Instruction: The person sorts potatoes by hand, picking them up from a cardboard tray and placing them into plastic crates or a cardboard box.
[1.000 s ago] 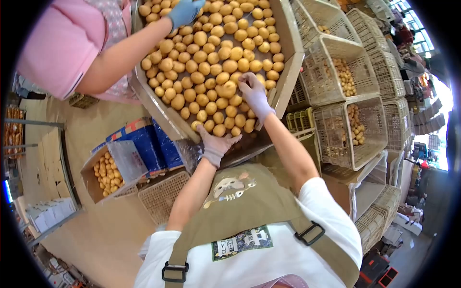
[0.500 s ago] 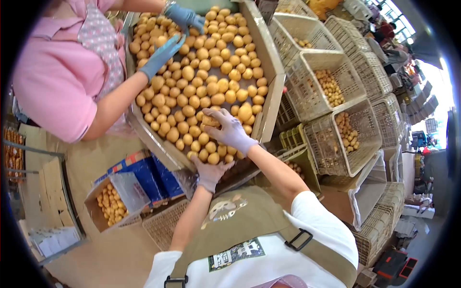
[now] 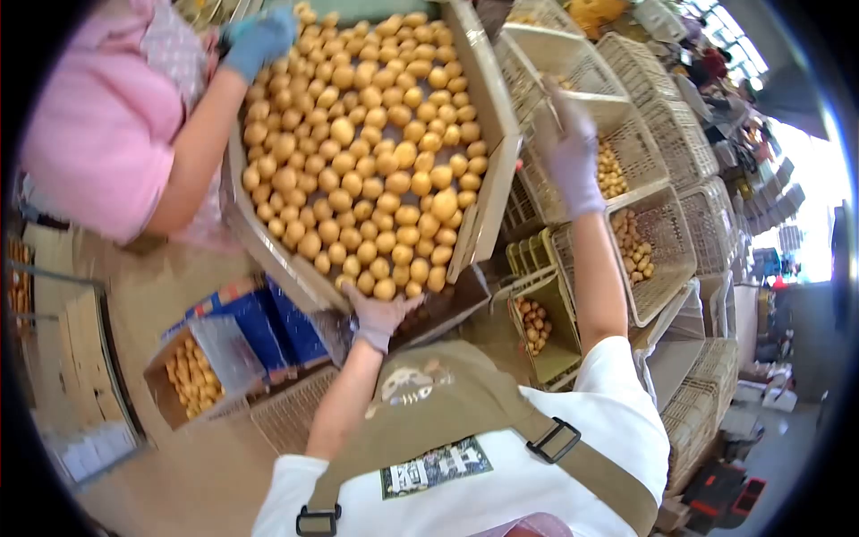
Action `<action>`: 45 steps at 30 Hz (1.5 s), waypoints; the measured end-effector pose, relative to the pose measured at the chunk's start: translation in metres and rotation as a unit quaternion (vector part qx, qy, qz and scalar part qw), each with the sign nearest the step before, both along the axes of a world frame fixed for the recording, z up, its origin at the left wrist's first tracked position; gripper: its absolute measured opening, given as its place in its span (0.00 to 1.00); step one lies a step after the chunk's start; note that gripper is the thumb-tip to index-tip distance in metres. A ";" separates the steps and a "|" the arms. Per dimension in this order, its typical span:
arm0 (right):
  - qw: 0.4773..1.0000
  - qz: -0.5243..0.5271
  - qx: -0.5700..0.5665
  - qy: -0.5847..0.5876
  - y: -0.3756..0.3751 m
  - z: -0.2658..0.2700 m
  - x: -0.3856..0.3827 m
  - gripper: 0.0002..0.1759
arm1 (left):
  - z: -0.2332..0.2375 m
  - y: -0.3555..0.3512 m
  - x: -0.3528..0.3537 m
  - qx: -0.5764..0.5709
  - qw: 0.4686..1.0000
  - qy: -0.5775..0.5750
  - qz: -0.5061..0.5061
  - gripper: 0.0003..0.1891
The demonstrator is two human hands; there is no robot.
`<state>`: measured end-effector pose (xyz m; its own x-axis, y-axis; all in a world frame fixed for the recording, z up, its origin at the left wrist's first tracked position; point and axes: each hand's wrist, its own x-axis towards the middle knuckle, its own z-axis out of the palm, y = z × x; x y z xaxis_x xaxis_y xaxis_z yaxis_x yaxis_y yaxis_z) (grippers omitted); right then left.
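Small yellow potatoes (image 3: pixel 362 166) cover the wide sorting tray (image 3: pixel 501 183) in front of me. My left hand (image 3: pixel 380 318), in a thin pale glove, rests at the tray's near corner with thumb and fingers apart, fingertips right by the nearest potatoes. Smeared by motion, my gloved right hand (image 3: pixel 573 161) reaches out over the plastic crates (image 3: pixel 640 134) to the right of the tray. I cannot tell whether its blurred fingers hold anything. In the crate beneath it lie potatoes (image 3: pixel 611 170).
A co-worker's blue-gloved hand (image 3: pixel 259 45) is at the tray's far left. More potatoes fill a carton (image 3: pixel 161 385) at lower left, beside a blue box (image 3: pixel 291 327). Another crate (image 3: pixel 658 295) and a green bin (image 3: pixel 564 358) with potatoes stand on my right.
My right hand has left the potatoes in the tray and swung right over the crates. My left hand stays at the corner. The co-worker's hands have drawn back to the left.
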<state>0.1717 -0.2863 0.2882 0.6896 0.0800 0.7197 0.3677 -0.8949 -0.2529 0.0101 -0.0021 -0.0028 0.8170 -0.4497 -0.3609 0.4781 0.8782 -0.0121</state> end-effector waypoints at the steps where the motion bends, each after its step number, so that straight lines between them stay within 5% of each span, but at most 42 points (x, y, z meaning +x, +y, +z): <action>1: 0.996 0.046 -0.041 0.063 0.011 -0.039 -0.014 0.23 | 0.014 0.000 0.001 0.026 0.998 0.064 0.008 0.61; 3: 0.955 0.044 -0.194 0.222 0.033 -0.108 -0.046 0.21 | 0.012 0.004 0.002 -0.015 0.993 0.118 0.009 0.61; 4: 0.855 0.031 -0.231 0.463 0.036 -0.122 -0.053 0.21 | 0.016 0.003 0.001 -0.010 0.993 0.121 0.014 0.61; 5: 0.858 0.047 -0.356 0.366 0.031 -0.145 -0.064 0.20 | 0.019 0.002 0.002 -0.005 0.992 0.121 0.018 0.62; 7: 0.847 -0.008 -0.151 0.509 0.050 -0.126 -0.046 0.19 | 0.017 0.001 0.001 0.001 0.996 0.087 0.015 0.63; 8: 0.902 -0.032 -0.078 0.424 0.057 -0.135 -0.044 0.19 | 0.021 0.000 0.000 0.012 0.993 0.116 0.014 0.63; 9: 0.930 -0.016 -0.153 0.333 0.066 -0.138 -0.039 0.19 | 0.025 0.000 0.002 0.023 0.990 0.141 0.013 0.63; 12: 0.832 -0.027 -0.325 0.449 0.099 -0.163 -0.026 0.18 | 0.007 0.002 0.001 -0.005 0.995 0.104 0.007 0.63; 15: 0.890 0.071 0.088 0.442 0.086 -0.165 -0.034 0.20 | 0.012 0.006 0.000 -0.023 0.993 0.112 -0.004 0.62; 17: 0.758 0.160 0.394 0.495 0.084 -0.156 -0.051 0.26 | 0.019 0.006 0.002 0.002 0.993 0.114 0.004 0.61; 19: 0.481 0.261 0.699 0.460 0.076 -0.152 -0.075 0.30 | 0.019 0.004 0.000 0.017 0.995 0.100 0.011 0.61; 20: 0.370 0.314 0.730 0.481 0.071 -0.148 -0.083 0.35 | 0.010 0.005 0.000 -0.010 0.997 0.076 0.006 0.60; 23: 0.387 0.323 0.737 0.450 0.075 -0.154 -0.105 0.36 | 0.022 0.003 0.002 0.010 0.993 0.120 0.013 0.61; 25: 0.478 0.290 0.705 0.436 0.074 -0.151 -0.115 0.37 | 0.023 0.004 0.002 -0.010 0.991 0.135 0.006 0.61; 29: 0.525 0.253 0.713 0.389 0.037 -0.142 -0.143 0.33 | 0.025 0.006 0.000 -0.007 0.996 0.084 0.001 0.61; 32: 0.620 0.132 0.738 0.230 -0.046 -0.133 -0.181 0.30 | 0.019 0.011 0.000 -0.016 0.995 0.100 -0.008 0.59; 35: 0.694 0.007 0.719 -0.047 -0.209 -0.144 -0.259 0.28 | 0.008 0.018 0.001 -0.009 0.989 0.145 -0.013 0.60; 38: 0.541 -0.107 0.778 -0.301 -0.345 -0.145 -0.364 0.36 | 0.012 0.013 0.001 0.014 0.993 0.111 -0.023 0.59; 39: 0.581 -0.050 0.761 -0.283 -0.406 -0.170 -0.406 0.32 | 0.011 0.013 0.003 0.010 0.994 0.107 -0.024 0.59; 40: 0.782 -0.159 0.571 -0.191 -0.405 -0.166 -0.410 0.26 | 0.011 0.013 0.003 0.004 0.997 0.070 -0.032 0.59; 41: 0.904 -0.262 0.331 -0.074 -0.388 -0.162 -0.397 0.22 | 0.014 0.012 0.003 -0.004 0.999 0.034 -0.040 0.59; 42: 0.832 -0.169 0.525 -0.062 -0.325 -0.142 -0.365 0.17 | 0.025 0.009 0.003 0.013 0.998 0.052 -0.043 0.60; 43: 0.702 -0.097 0.700 -0.085 -0.253 -0.116 -0.328 0.13 | 0.009 0.011 0.003 0.001 0.998 0.035 -0.052 0.60; 45: 0.685 -0.171 0.707 0.035 -0.180 -0.125 -0.265 0.12 | 0.008 0.010 0.003 0.020 0.997 0.062 -0.049 0.60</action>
<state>-0.0932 -0.4663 0.1629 0.5312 -0.8380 -0.1247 0.1409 0.2325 -0.9623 0.0130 0.0082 0.0057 0.7175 -0.5087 -0.4758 0.5590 0.8281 -0.0424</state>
